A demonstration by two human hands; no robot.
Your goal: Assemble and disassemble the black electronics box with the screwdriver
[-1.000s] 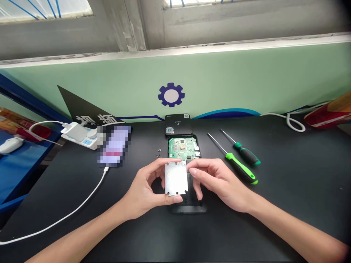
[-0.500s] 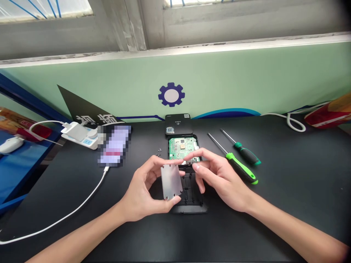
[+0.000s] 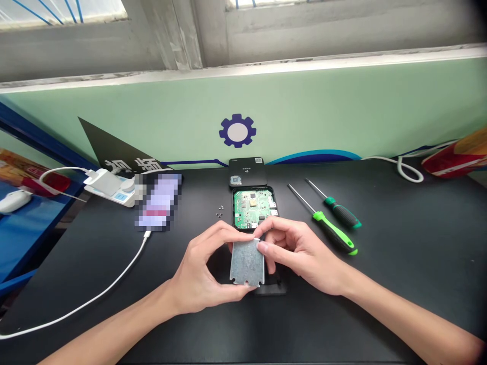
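Observation:
A thin grey metal plate (image 3: 247,262) with small notches along its lower edge is held up between both hands. My left hand (image 3: 207,266) grips it by its top and bottom edges, fingers above and thumb below. At the upper right corner, my right hand (image 3: 294,248) pinches the plate between thumb and fingers. Just beyond the fingers lies a green circuit board (image 3: 249,205) set in a black plastic case. Beneath the plate, a black plastic cover (image 3: 272,289) rests on the table, mostly hidden by the plate and hands.
A black lid with stickers (image 3: 249,172) lies behind the circuit board. Several tiny screws (image 3: 219,211) sit to its left. Two screwdrivers, one bright green (image 3: 335,233) and one dark green (image 3: 344,212), lie at right. A phone (image 3: 160,203) on a white cable and a power strip (image 3: 110,187) are at left.
The plate has turned in my left hand, so a duller, mottled face shows, and it sits slightly lower and further right. My right hand has closed onto its corner.

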